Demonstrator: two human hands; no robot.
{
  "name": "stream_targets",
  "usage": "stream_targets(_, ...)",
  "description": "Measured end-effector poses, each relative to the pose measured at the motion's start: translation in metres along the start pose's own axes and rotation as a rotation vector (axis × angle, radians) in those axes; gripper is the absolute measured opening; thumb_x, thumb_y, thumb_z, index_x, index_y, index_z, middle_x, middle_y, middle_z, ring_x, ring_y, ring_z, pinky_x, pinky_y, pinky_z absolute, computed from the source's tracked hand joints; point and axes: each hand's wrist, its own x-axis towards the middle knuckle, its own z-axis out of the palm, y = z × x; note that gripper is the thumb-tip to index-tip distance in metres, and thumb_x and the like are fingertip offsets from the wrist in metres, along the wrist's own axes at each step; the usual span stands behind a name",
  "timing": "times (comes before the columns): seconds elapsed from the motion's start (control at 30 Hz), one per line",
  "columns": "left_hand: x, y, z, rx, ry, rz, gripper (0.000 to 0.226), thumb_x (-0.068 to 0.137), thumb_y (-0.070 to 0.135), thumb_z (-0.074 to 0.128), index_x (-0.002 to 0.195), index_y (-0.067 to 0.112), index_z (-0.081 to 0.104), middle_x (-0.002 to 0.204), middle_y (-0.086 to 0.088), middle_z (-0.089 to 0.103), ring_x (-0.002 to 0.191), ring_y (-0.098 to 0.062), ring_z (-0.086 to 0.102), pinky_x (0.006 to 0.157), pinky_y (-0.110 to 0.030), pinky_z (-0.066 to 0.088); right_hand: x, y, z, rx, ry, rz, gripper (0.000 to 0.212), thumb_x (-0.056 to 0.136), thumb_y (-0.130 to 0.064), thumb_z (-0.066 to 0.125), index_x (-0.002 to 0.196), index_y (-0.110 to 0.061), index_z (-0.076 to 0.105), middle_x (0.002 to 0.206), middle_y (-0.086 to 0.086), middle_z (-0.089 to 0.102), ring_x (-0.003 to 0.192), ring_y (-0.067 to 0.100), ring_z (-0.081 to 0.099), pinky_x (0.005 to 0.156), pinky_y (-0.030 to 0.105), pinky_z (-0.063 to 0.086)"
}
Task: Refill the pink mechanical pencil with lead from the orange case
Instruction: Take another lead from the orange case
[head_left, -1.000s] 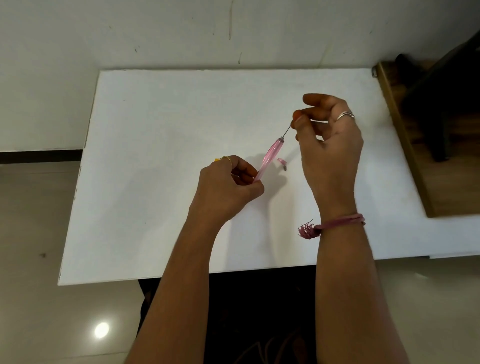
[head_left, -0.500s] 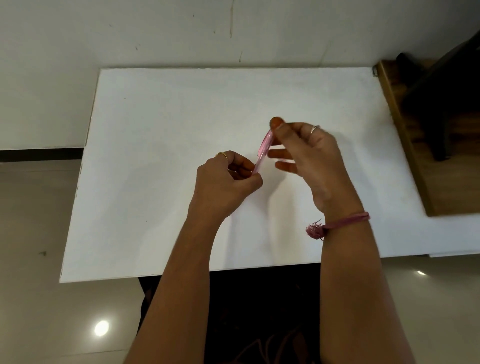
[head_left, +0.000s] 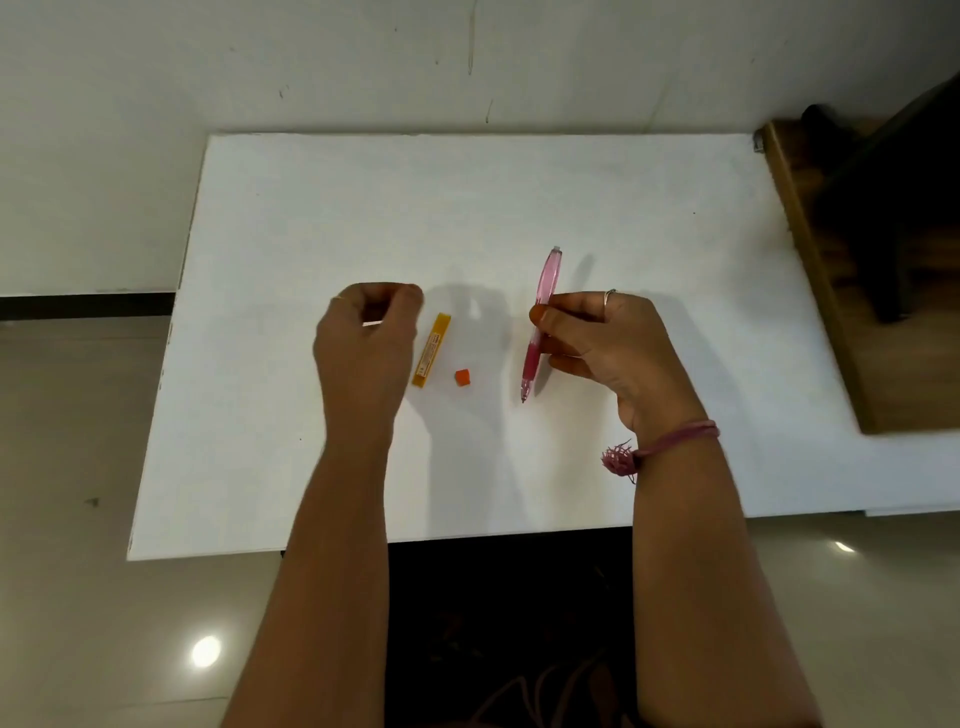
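There is one view only, from the camera on my head. It looks forward and steeply down over my forearms onto the white tabletop (head_left: 519, 197), near enough that the tabletop fills the frame's middle, with wall past its far edge and floor beside its left edge.
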Motion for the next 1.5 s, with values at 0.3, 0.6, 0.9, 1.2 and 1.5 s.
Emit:
stream_targets(0.3, 0.005, -0.004, -0.004, -0.108, 0.126, -0.12, 0.009, 0.079, 0.027, 0.061, 0.072, 0.021, 0.062, 0.063, 0.009, 0.059, 0.054, -0.006, 0.052, 0.057, -0.022, 0.044, 0.004, 0.01, 0.007, -0.212, 0.139, -0.002, 0.01, 0.076, -0.018, 0.077, 0.081, -0.015, 0.069, 0.076, 0.006, 0.074, 0.072, 0.023, 0.073, 0.073, 0.04, 0.061)
stream_targets(0.6, 0.005, -0.005, -0.003, -0.109, 0.123, -0.105, 0.009, 0.079, 0.028, 0.061, 0.073, 0.021, 0.062, 0.067, 0.008, 0.059, 0.061, -0.01, 0.053, 0.061, -0.025, 0.044, 0.004, 0.01, 0.01, -0.28, 0.166, -0.037, 0.014, 0.077, -0.021, 0.077, 0.084, -0.014, 0.066, 0.087, 0.01, 0.074, 0.075, 0.022, 0.072, 0.074, 0.04, 0.06)
stream_targets(0.9, 0.007, -0.006, -0.004, -0.108, 0.123, -0.108, 0.01, 0.079, 0.028, 0.061, 0.073, 0.021, 0.062, 0.068, 0.008, 0.06, 0.063, -0.011, 0.054, 0.062, -0.026, 0.044, 0.003, 0.002, 0.018, -0.485, 0.09, -0.308, 0.021, 0.08, -0.029, 0.073, 0.098, -0.019, 0.071, 0.081, -0.008, 0.067, 0.067, -0.001, 0.059, 0.066, 0.002, 0.043)
stream_targets(1.2, 0.007, -0.005, -0.004, -0.117, 0.139, -0.13, 0.011, 0.077, 0.029, 0.062, 0.067, 0.025, 0.061, 0.067, 0.009, 0.061, 0.064, -0.012, 0.055, 0.062, -0.026, 0.044, -0.002, 0.003, 0.045, -0.856, -0.191, -0.341, 0.023, 0.081, -0.035, 0.072, 0.102, -0.026, 0.072, 0.095, -0.009, 0.065, 0.082, 0.006, 0.05, 0.059, 0.009, 0.022)
stream_targets(1.5, 0.008, -0.012, -0.003, 0.049, 0.113, -0.044, 0.018, 0.079, 0.029, 0.063, 0.089, 0.016, 0.067, 0.079, 0.008, 0.064, 0.072, -0.008, 0.058, 0.068, -0.022, 0.045, -0.006, 0.001, 0.044, -0.762, -0.293, -0.304, 0.013, 0.077, -0.026, 0.076, 0.081, -0.016, 0.07, 0.084, -0.005, 0.069, 0.078, 0.007, 0.064, 0.069, 0.023, 0.051)
